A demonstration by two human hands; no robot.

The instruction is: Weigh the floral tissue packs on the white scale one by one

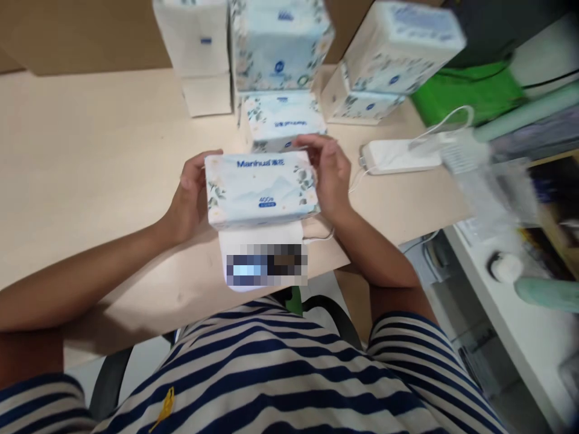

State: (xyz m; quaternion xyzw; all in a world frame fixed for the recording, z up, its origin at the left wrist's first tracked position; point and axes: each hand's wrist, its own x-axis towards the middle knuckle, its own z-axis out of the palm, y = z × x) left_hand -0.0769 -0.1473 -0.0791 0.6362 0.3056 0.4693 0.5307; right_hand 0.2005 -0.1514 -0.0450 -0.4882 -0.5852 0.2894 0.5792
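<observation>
A pack of tissues (260, 184), white and pale blue with flowers and "Manhua" lettering, is held between my two hands above the table. My left hand (187, 196) grips its left end, fingertips mostly hidden behind it. At the right end is my right hand (332, 175), its thumb side against the pack and its index finger stretched toward the far edge. Just behind stands another tissue pack (284, 117), with a bigger pack (283, 45) on top. Partly under the held pack lies a white flat device (262, 236), its near part pixelated.
More tissue packs are stacked at the back left (205, 51) and back right (398, 48). A white power strip (402, 155) with cables lies right of my right hand, near a green bag (470, 93). The wooden table (90, 150) ends close to my body.
</observation>
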